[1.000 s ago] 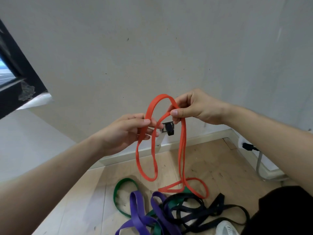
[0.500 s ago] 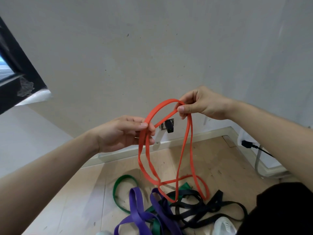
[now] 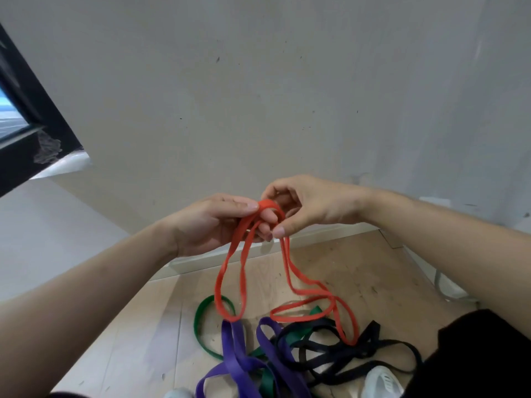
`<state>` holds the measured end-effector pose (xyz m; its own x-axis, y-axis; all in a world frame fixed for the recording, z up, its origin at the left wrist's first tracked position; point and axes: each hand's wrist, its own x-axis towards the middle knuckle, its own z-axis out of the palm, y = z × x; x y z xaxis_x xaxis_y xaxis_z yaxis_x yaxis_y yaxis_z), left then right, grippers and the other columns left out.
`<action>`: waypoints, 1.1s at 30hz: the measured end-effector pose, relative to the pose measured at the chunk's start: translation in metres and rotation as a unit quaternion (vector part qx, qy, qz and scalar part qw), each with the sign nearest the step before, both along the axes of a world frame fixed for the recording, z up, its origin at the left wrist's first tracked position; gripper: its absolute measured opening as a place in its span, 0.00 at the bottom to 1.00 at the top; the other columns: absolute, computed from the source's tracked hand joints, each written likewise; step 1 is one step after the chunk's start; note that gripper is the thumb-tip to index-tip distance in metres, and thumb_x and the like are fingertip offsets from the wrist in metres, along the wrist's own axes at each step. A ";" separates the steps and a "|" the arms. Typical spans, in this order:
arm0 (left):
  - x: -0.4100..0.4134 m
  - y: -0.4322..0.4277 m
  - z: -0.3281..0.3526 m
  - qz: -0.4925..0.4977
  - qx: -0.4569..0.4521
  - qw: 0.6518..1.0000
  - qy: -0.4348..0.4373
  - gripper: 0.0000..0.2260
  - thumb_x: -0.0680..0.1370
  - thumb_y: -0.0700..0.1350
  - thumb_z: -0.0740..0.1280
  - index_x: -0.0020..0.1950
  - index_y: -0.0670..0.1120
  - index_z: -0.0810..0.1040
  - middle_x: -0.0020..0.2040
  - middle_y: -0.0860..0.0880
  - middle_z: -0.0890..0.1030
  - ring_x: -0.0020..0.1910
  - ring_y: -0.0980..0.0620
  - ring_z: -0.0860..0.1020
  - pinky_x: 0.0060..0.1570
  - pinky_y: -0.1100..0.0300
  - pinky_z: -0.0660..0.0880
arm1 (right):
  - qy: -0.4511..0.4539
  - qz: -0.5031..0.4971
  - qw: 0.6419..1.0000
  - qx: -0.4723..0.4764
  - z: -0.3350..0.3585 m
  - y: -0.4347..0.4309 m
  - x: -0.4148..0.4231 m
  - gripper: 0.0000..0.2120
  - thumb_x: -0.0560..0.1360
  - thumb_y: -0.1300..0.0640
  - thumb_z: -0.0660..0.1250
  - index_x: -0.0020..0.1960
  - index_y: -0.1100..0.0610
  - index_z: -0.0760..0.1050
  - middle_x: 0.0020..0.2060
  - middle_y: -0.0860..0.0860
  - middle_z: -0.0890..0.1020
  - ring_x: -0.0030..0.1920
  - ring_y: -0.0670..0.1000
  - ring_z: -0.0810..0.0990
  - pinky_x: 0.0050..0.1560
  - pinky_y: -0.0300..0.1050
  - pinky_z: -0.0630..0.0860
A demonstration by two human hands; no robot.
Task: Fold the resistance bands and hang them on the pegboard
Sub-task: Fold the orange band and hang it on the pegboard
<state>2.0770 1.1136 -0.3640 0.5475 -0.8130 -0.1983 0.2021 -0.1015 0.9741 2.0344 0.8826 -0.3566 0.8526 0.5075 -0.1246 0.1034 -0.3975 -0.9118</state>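
- A dark window frame [image 3: 31,145] cuts across the far left edge, set in a plain grey wall [image 3: 258,96].
- The left hand [image 3: 212,225] is raised before the wall, its thumb and curled fingers pinching the gathered top of a red band [image 3: 265,204].
- A green band [image 3: 198,326] lies on the wooden floor [image 3: 138,340] below, partly under the others.
- The red band hangs from the two hands in long loops; its lower ends reach the pile of bands on the floor.
- A purple band [image 3: 237,351] lies twisted at the bottom centre, over the green one.
- The right hand [image 3: 313,208] meets the left at the red band's top, fingers curled around the fold and thumb tip against the hanging strands.
- A black band [image 3: 347,347] sprawls to the right of the purple, tangled with it.
- A white shoe [image 3: 382,383] shows at the bottom edge, beside a black garment [image 3: 474,357] in the right corner.
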 end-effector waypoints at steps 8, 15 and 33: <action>0.003 0.012 0.001 0.010 0.021 0.999 -0.041 0.12 0.80 0.43 0.64 0.50 0.41 0.86 0.48 0.43 0.84 0.49 0.45 0.84 0.50 0.58 0.79 | -0.069 -0.048 0.996 0.010 -0.001 0.004 0.003 0.07 0.77 0.61 0.71 0.53 0.63 0.80 0.43 0.63 0.84 0.44 0.58 0.84 0.56 0.63 0.79; 0.011 0.019 -0.001 -0.015 0.026 0.998 -0.058 0.19 0.76 0.56 0.73 0.55 0.42 0.86 0.56 0.42 0.84 0.58 0.41 0.82 0.67 0.48 0.75 | -0.094 -0.108 0.988 0.055 0.005 -0.019 0.013 0.06 0.76 0.60 0.70 0.51 0.60 0.82 0.36 0.53 0.83 0.41 0.54 0.80 0.50 0.55 0.79; 0.008 0.015 0.000 0.003 0.011 0.997 -0.082 0.14 0.81 0.47 0.66 0.53 0.38 0.86 0.55 0.38 0.84 0.58 0.41 0.82 0.66 0.49 0.76 | -0.056 -0.161 0.983 0.069 -0.004 -0.050 0.018 0.12 0.76 0.57 0.69 0.54 0.64 0.82 0.47 0.60 0.87 0.50 0.55 0.86 0.53 0.43 0.82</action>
<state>2.0853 1.1286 -0.3641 0.5794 -0.8057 -0.1230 0.0405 -0.1223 0.9917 2.0520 0.8326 -0.3605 0.9760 0.2156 0.0302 0.0953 -0.2985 -0.9496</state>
